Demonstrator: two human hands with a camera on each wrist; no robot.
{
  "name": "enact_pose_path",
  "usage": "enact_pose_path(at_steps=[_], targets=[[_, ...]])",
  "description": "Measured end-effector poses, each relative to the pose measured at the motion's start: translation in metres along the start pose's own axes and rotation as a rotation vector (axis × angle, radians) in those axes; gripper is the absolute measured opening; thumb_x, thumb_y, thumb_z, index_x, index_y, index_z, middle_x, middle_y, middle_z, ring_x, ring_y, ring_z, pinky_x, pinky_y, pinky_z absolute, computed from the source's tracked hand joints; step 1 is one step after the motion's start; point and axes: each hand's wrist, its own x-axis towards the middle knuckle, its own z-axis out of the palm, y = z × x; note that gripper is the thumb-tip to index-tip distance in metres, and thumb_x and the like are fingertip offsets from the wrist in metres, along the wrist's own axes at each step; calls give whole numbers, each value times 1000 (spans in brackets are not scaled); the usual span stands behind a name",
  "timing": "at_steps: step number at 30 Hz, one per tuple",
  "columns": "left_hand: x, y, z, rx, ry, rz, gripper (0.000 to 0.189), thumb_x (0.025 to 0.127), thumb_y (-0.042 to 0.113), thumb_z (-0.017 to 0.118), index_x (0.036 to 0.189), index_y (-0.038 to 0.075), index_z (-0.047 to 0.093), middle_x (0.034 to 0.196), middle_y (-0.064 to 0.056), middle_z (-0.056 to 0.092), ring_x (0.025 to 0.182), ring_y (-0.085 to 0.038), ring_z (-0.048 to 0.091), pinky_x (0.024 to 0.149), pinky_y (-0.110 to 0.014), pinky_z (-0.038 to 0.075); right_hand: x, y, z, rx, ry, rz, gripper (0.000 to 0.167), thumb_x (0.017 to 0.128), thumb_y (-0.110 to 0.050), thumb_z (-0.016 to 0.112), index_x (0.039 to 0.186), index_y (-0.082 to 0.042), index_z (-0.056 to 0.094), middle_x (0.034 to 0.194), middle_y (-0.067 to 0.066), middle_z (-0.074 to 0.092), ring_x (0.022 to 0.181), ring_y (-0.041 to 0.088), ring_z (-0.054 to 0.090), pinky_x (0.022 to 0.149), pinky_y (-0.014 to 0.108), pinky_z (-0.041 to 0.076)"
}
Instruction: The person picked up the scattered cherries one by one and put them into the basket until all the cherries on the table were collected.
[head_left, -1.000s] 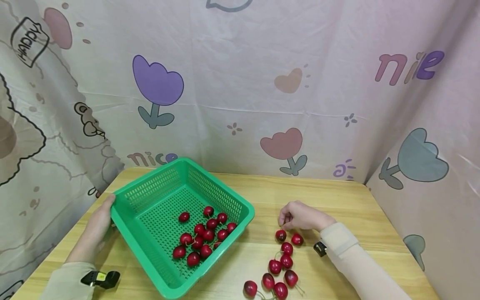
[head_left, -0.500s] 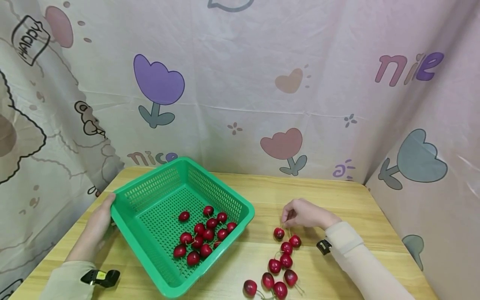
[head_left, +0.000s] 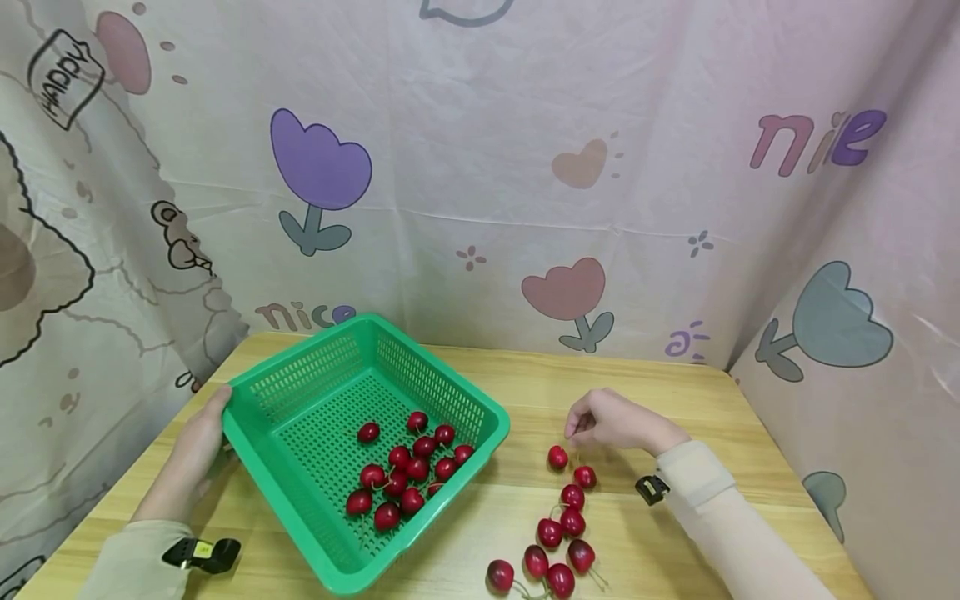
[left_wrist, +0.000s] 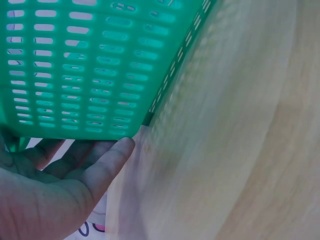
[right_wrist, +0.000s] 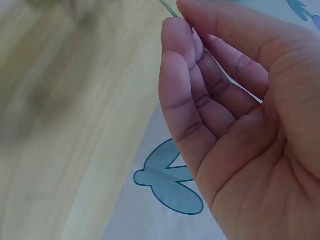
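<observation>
Lots of cherries (head_left: 417,469) are already in the basket (head_left: 322,421); abt 9 are out, on its right. L hand (head_left: 193,454) grips it; R hand (head_left: 618,421), right of it, pinches a stem (right_wrist: 169,8), prob. a cherry's.

Green basket (head_left: 322,450), red cherries (head_left: 557,457), pale tulip-print cloth (head_left: 465,125), wood-grain table (head_left: 517,392)

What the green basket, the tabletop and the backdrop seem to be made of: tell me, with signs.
Green basket: likely plastic, smooth with a slight sheen; the moulded slots and rounded rim suggest it. Tabletop: wood or wood-look laminate, faintly glossy; the grain pattern fits either. Backdrop: probably printed cloth, matte; soft folds and creases suggest it.
</observation>
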Motion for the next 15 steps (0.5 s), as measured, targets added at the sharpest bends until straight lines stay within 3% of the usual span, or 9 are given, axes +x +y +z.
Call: enact_pose_path(at_steps=[7, 15], targets=[[2, 0, 1, 5, -11, 2, 95, 109, 68, 8, 170, -4, 4, 131, -6, 47, 96, 9, 54, 81, -15, 49, -1, -6, -7, -16, 20, -27, 8, 93, -4, 81, 91, -12, 81, 86, -5, 77, 76, 4, 66, 73, 22, 61], [3, 1, 3, 12, -9, 8, 94, 109, 68, 8, 170, -4, 6, 125, 1, 50, 95, 8, 55, 80, -15, 49, -3, -18, -18, -26, 50, -13, 4, 95, -12, 82, 95, -8, 80, 88, -3, 77, 77, 5, 67, 73, 23, 60]])
